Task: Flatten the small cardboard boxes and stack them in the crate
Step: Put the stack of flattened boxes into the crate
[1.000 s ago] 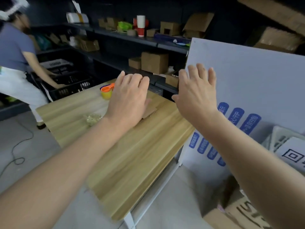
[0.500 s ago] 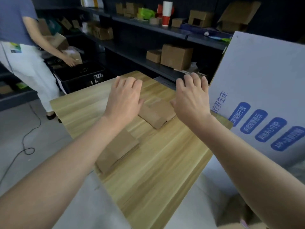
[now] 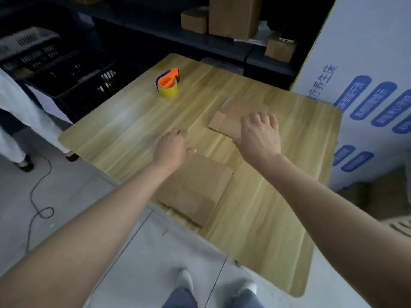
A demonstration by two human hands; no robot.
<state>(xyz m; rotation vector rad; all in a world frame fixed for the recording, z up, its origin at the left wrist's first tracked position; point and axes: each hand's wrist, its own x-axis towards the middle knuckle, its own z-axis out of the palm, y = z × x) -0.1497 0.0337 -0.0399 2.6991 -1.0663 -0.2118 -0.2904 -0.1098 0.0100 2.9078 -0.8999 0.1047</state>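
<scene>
Two flattened brown cardboard boxes lie on the wooden table. The far flat box lies at the middle right of the table, and my right hand rests on its near edge with fingers spread. The near flat box lies at the table's front edge, partly under my left forearm. My left hand hovers just beyond its far edge with fingers loosely curled, holding nothing. A black plastic crate stands on the floor to the left of the table.
A yellow tape roll in an orange and blue dispenser stands at the table's far left. A large white printed board leans at the right. Dark shelves behind hold several assembled cardboard boxes. Another person stands at the left; a cable lies on the floor.
My view has tilted down and both hands have dropped toward the table. The right hand now rests on the far flat box; the left hand has curled its fingers.
</scene>
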